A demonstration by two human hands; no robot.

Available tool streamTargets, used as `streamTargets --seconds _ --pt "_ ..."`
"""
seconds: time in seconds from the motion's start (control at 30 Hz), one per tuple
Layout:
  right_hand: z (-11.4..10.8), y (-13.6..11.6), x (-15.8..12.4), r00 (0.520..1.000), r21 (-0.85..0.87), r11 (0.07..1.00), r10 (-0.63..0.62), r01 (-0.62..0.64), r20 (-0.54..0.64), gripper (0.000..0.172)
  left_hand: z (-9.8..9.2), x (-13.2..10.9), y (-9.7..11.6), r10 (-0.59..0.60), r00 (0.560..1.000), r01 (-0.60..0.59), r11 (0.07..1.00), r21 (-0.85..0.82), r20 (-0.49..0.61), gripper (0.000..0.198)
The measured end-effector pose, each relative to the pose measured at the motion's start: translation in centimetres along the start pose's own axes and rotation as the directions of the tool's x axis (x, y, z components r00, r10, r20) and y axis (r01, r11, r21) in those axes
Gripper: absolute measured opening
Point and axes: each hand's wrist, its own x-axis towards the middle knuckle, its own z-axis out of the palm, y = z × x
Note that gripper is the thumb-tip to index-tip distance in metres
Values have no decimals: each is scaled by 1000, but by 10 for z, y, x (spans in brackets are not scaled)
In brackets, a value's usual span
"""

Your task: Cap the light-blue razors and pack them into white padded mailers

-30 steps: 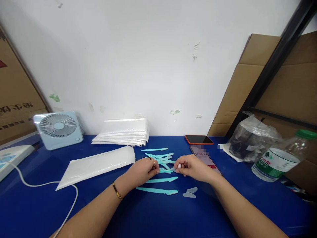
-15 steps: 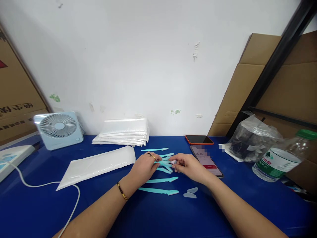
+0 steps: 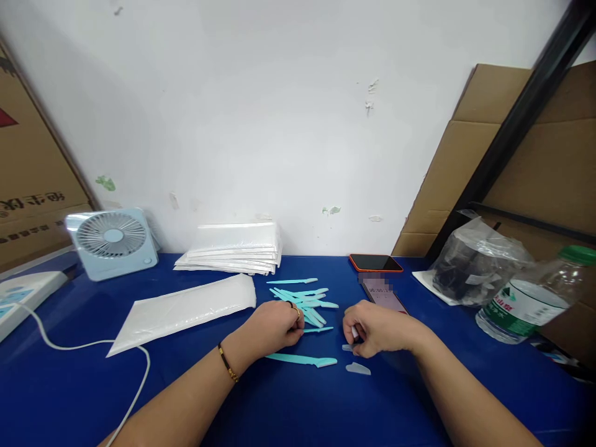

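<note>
On the blue table (image 3: 298, 403) lie several turquoise razor-like sticks (image 3: 305, 299) in a loose heap. My left hand (image 3: 274, 326) is closed, pinching one turquoise stick (image 3: 321, 329) by its near end. A further stick (image 3: 302, 359) lies alone just in front of that hand. My right hand (image 3: 379, 329) is curled shut on a small clear cap (image 3: 354, 333). Two more clear caps rest on the table by it, one (image 3: 347, 347) at its fingertips and one (image 3: 357, 369) below.
A flat white pouch (image 3: 186, 310) lies left of my hands, a stack of white pouches (image 3: 233, 248) behind. Small fan (image 3: 112, 242) and white cable (image 3: 84, 347) at left. Two phones (image 3: 377, 264), a plastic bag (image 3: 479, 261) and a water bottle (image 3: 531, 304) at right.
Both hands drew back from the heap toward me. The left hand now holds a turquoise stick pulled from it; the right hand moved down to the clear caps.
</note>
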Motion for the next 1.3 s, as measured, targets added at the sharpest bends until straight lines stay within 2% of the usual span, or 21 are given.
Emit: streamTargets --seconds 0.17,0.27,0.33,0.47,0.67,0.87,1.03,1.2,1.3 --pt "-1 -6 6 992 0 1000 28 -28 -124 9 -5 -2 1 -13 1000 13 1000 -28 -16 18" --pt "-7 -9 4 982 142 989 65 -40 -176 8 -13 -5 4 -72 996 64 985 -161 -47 17" --pt "-9 -10 3 964 216 976 87 -31 -251 10 -17 -6 4 -129 990 110 952 -286 -49 19" --pt "-9 -11 5 888 206 978 79 18 -454 17 -17 -4 1 -216 976 176 863 -474 -31 24" --pt "-6 -17 11 780 137 975 -50 173 -624 17 -12 -1 -6 -269 962 203 823 -531 -49 23" --pt "-5 -20 12 746 143 973 -41 181 -665 17 -12 -2 -6 -292 955 224 826 -517 -52 23" --pt "-3 -21 12 756 142 972 -51 188 -653 17 -11 -1 -5 -273 960 206 842 -499 -66 22" --pt "-4 -21 11 740 163 966 -41 202 -671 14 -10 -1 -8 -276 959 205 831 -517 -63 22" --pt "-3 -21 12 753 185 958 -45 218 -656 12 -9 -1 -9 -260 964 195 834 -516 -57 23"
